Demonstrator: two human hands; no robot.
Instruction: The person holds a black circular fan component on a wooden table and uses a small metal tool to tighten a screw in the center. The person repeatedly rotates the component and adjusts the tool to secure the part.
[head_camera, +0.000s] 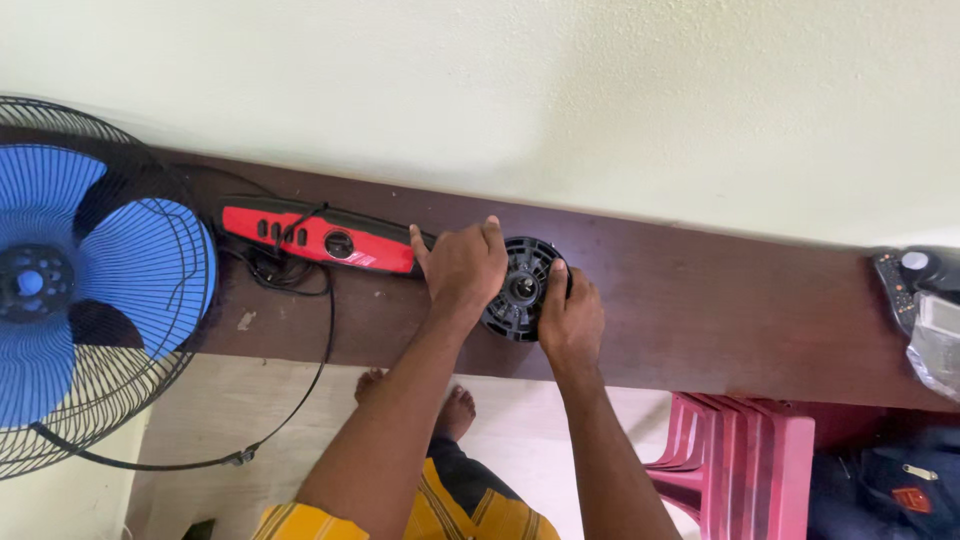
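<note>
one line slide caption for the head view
Both hands, left hand and right hand, grip a black fan motor housing on a dark bench.

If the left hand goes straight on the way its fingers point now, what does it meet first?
Probably the wall. The left hand points across the bench, beside the black motor housing, with only bare wood ahead of it.

One head-worn view looks steeply down, close over the dark tabletop (700, 310) set against a pale wall (560, 90), with floor showing below its near edge.
</note>
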